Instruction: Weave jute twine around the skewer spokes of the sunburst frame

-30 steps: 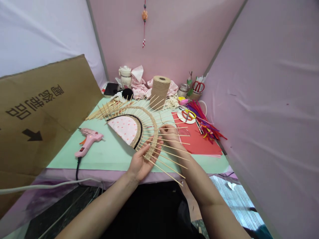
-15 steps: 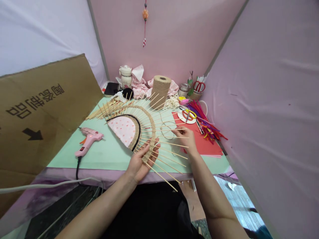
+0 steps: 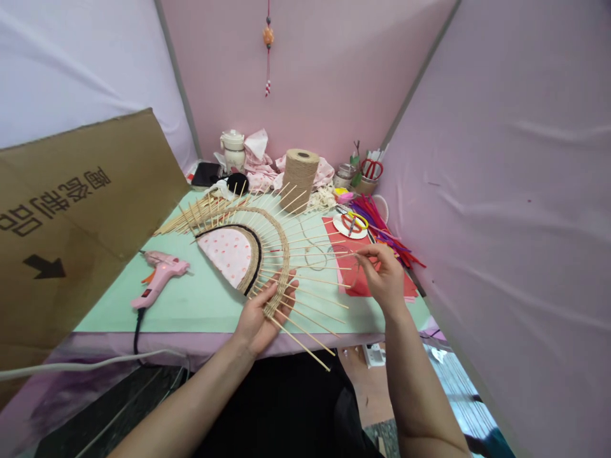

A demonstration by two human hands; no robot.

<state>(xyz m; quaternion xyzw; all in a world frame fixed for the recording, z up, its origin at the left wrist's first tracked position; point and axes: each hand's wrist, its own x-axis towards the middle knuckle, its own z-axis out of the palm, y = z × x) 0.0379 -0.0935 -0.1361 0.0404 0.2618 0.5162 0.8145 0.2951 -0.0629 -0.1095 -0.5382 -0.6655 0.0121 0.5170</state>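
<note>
My left hand (image 3: 265,312) is closed around the lower end of a half-round woven fan (image 3: 285,245), thumb on top and fingers beneath. The fan has a pink dotted cloth centre (image 3: 226,251), a black edging band, and thin wooden sticks (image 3: 310,305) radiating outward, with a band of twine woven across them. My right hand (image 3: 384,273) is pinched on a thin strand of twine (image 3: 329,253) to the right of the stick tips. The strand runs back toward the fan; part of its path is hard to make out among the sticks.
A pink glue gun (image 3: 162,273) lies at left beside a cardboard sheet (image 3: 81,222). Behind the fan stands a twine spool (image 3: 300,181). Red sheets (image 3: 353,273), scissors (image 3: 356,222) and coloured pipe cleaners (image 3: 386,232) lie at right. A white bottle (image 3: 233,151) stands at the back.
My right hand has moved right, away from the stick tips, drawing the twine outward. My left hand keeps its hold on the fan. The whole view has shifted slightly.
</note>
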